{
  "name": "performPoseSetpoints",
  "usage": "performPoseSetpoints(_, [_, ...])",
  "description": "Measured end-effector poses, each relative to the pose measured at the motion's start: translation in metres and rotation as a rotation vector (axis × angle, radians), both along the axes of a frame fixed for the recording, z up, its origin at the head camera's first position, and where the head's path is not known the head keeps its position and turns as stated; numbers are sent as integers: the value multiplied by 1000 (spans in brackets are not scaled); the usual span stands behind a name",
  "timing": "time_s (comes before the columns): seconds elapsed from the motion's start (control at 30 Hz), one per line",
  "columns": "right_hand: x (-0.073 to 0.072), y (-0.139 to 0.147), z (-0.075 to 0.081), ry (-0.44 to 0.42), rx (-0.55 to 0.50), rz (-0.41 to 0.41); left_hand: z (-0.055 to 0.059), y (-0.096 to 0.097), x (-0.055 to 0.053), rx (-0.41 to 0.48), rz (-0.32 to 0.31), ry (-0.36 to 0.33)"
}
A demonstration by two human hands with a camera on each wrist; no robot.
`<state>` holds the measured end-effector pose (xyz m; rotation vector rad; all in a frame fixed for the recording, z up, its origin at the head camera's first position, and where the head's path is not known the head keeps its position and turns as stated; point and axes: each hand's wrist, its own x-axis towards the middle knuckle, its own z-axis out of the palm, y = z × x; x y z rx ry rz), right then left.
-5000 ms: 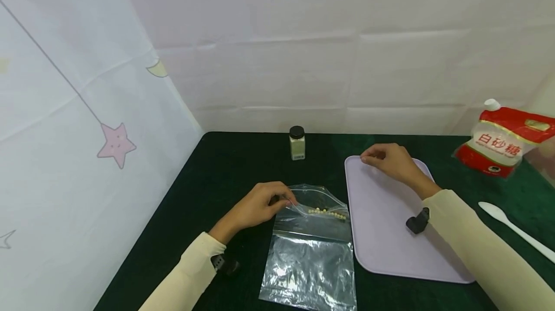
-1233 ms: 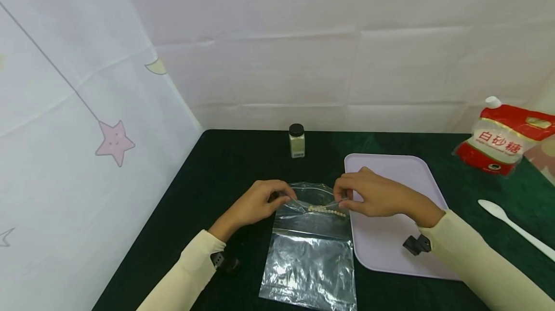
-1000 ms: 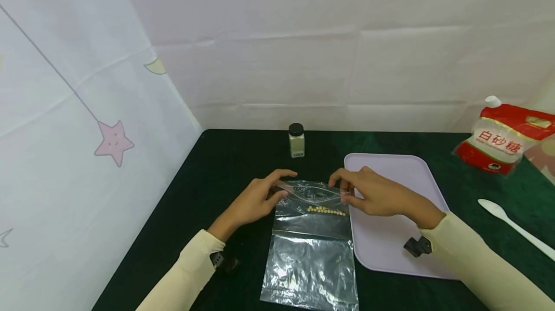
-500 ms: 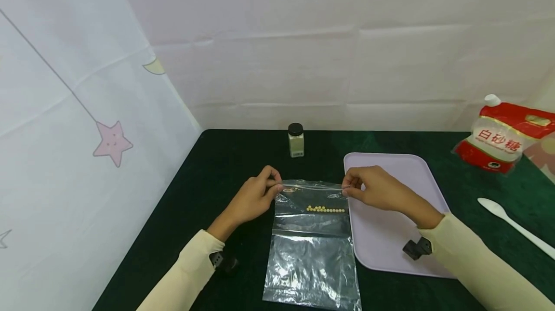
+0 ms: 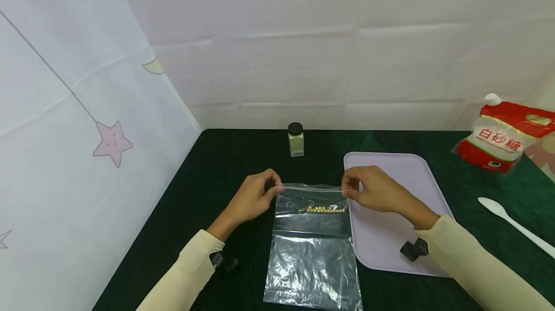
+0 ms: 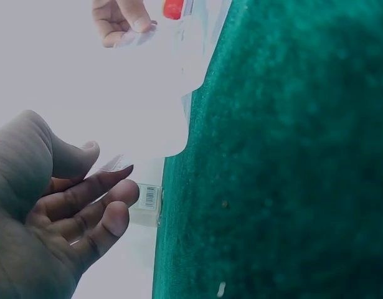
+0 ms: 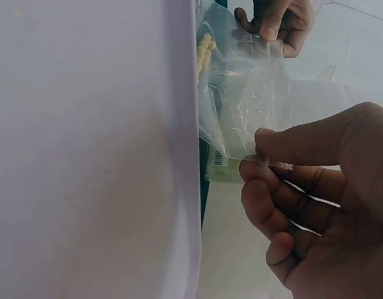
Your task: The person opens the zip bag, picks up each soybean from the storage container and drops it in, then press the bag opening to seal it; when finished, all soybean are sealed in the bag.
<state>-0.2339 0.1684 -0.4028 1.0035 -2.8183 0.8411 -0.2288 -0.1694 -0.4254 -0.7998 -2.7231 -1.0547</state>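
Note:
A clear zip-lock bag (image 5: pixel 312 263) lies in front of me, with several small pale-yellow beads (image 5: pixel 323 209) in a row inside its upper part. My left hand (image 5: pixel 257 193) pinches the bag's top left corner between thumb and forefinger. At the top right corner my right hand (image 5: pixel 375 189) pinches the same edge, and the zip strip runs straight between the two. In the right wrist view the bag's edge sits between the thumb (image 7: pixel 303 143) and forefinger, with the beads (image 7: pixel 204 55) beyond.
A lilac tray (image 5: pixel 390 248) lies right of the bag, under my right forearm. Behind the bag stands a small black-capped jar (image 5: pixel 297 140). To the right are a white plastic spoon (image 5: pixel 516 226) and a red and white spouted pouch (image 5: pixel 496 145) with Chinese lettering.
My right hand came from over the tray to the bag's top right corner. The bag's mouth, earlier gaping, is now drawn flat and straight, and my left hand has shifted to its corner.

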Motion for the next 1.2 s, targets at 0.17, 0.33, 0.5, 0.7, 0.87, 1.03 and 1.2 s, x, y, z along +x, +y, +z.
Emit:
performPoseSetpoints(0.17, [-1,-2,6,0,87,49,1,1,1,-3,19,-16])
performPoseSetpoints(0.33, [-1,-14,16,49,198,77,2,1,2,-6,24,-30])
performPoseSetpoints(0.5, [0,-45,22,113,176,128,1,1,2,-9,16,-39])
performPoseSetpoints(0.7, [-3,-86,16,168,124,171,1,1,2,7,-14,-51])
performPoseSetpoints(0.87, [-7,-106,3,175,94,152,1,1,1,25,-46,-56])
performPoseSetpoints(1.03, [-9,-117,-2,207,77,113,1,2,1,35,-55,-47])
performPoseSetpoints(1.2, [-8,-121,-6,250,88,101,1,2,0,35,-57,-52])
